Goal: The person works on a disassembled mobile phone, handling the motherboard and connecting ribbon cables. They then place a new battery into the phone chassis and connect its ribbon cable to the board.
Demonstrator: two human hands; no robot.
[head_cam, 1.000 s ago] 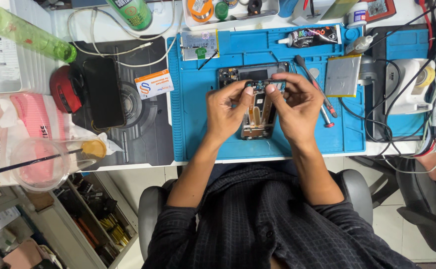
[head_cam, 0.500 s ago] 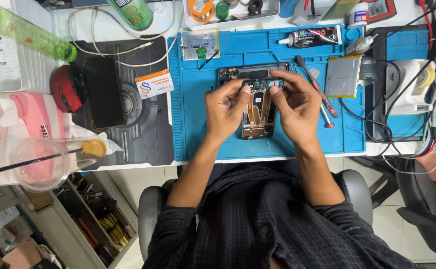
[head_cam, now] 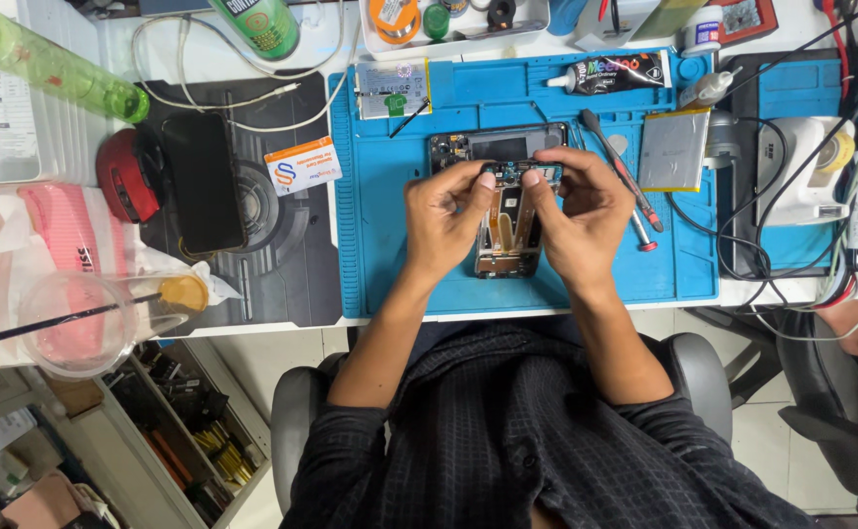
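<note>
The opened black smartphone, back cover off and innards bare, lies on the blue silicone work mat. The left hand and the right hand pinch at a small part near its upper middle, fingertips pressed together. Disassembly looks well along; the silver battery lies apart at the right

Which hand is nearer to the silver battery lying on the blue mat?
Right. The right hand works on the opened phone just beside the silver battery, while the left hand sits on the phone's far side from it.
</note>
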